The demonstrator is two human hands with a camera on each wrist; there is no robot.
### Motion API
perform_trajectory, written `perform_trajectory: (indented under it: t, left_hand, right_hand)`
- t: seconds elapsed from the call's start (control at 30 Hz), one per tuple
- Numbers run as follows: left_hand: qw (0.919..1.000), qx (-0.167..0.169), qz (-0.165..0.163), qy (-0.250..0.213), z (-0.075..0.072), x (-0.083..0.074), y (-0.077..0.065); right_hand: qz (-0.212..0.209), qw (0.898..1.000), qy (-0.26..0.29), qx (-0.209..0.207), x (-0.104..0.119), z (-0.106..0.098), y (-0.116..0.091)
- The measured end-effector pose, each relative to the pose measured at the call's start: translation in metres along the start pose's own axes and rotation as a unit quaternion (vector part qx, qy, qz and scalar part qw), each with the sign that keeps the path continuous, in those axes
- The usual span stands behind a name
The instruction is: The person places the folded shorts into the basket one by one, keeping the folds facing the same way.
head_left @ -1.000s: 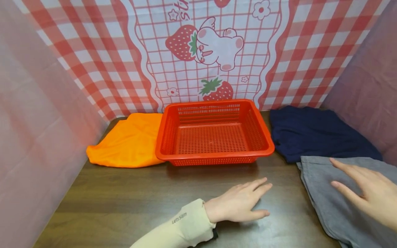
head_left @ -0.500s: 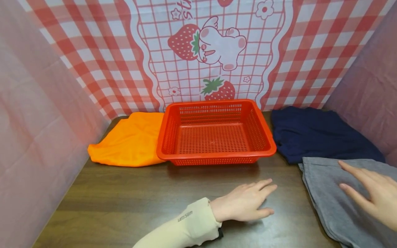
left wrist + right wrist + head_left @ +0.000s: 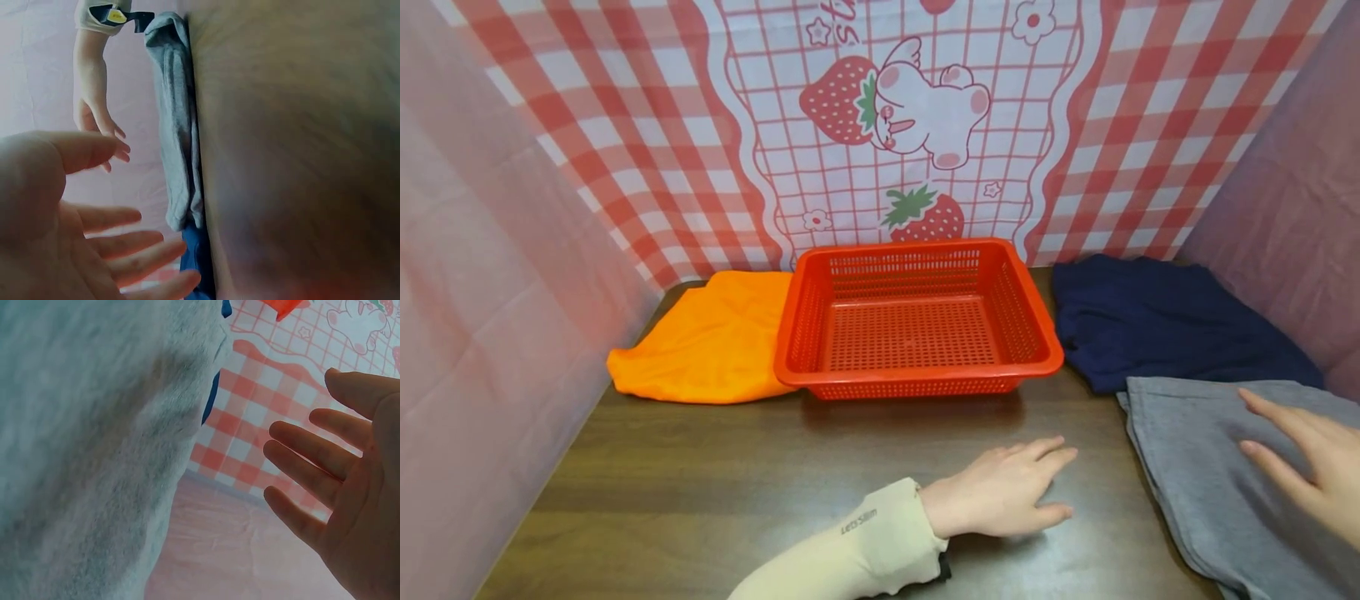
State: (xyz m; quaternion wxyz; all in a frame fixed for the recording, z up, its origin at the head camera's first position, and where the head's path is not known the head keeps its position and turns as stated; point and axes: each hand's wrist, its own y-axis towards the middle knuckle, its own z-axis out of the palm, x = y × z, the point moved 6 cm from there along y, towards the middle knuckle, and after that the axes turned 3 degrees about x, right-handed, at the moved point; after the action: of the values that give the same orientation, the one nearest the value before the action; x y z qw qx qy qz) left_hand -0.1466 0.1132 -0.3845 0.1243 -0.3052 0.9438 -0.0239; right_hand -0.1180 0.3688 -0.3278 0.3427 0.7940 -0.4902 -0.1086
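In the head view my left hand (image 3: 1000, 492) hovers over the wooden table (image 3: 700, 483), fingers extended and holding nothing. My right hand (image 3: 1311, 462) is at the right edge of that view, over a folded grey cloth (image 3: 1195, 467), its thumb and fingers spread. The left wrist view shows the left fingers loosely spread, with the grey cloth (image 3: 175, 125) and the right hand (image 3: 94, 106) beyond them. From the right wrist, the grey cloth (image 3: 94, 456) fills the left side, and the right hand's fingers (image 3: 312, 450) are apart from it.
A red plastic basket (image 3: 917, 375) with nothing inside stands at the back middle. An orange cloth (image 3: 715, 342) lies against its left side. To its right is a dark navy cloth (image 3: 1172, 325), partly under the grey one. A checked strawberry-print curtain (image 3: 917, 108) hangs behind.
Both hands have drifted slightly to the right, still with fingers extended. The basket and the cloths lie as before; the head view shifts a little.
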Motion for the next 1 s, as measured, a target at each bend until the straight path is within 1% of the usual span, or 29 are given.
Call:
perform_trajectory:
  t: [0.13, 0.23, 0.5, 0.57, 0.7, 0.8, 0.87, 1.0]
  left_hand:
    - [0.9996, -0.020, -0.019, -0.008, -0.004, -0.001, 0.002]
    - [0.9990, -0.033, -0.029, -0.013, -0.007, -0.002, 0.004]
    - [0.9983, -0.048, -0.030, -0.015, -0.009, -0.005, 0.009]
    - [0.9980, -0.051, -0.031, -0.019, -0.010, -0.007, 0.010]
    - [0.9979, -0.051, -0.024, -0.032, -0.010, -0.012, 0.011]
    - [0.9976, -0.051, -0.018, -0.044, -0.011, -0.017, 0.012]
    - [0.9969, -0.052, -0.019, -0.056, -0.012, -0.018, 0.013]
    - [0.9947, -0.051, -0.025, -0.085, -0.010, -0.020, 0.015]
  right_hand:
    - [-0.008, 0.999, 0.030, -0.009, -0.002, -0.001, 0.000]
    - [-0.010, 0.999, 0.040, -0.011, -0.004, -0.002, -0.001]
    - [-0.014, 0.998, 0.061, -0.023, -0.015, -0.002, -0.006]
    - [-0.007, 0.998, 0.062, -0.019, -0.019, -0.002, -0.009]
    - [0.019, 0.999, 0.047, -0.019, -0.029, 0.001, -0.019]
    - [0.036, 0.998, 0.037, -0.024, -0.037, 0.002, -0.026]
    - [0.043, 0.998, 0.038, -0.029, -0.041, 0.002, -0.029]
    - [0.081, 0.997, 0.004, -0.010, -0.051, 0.005, -0.035]
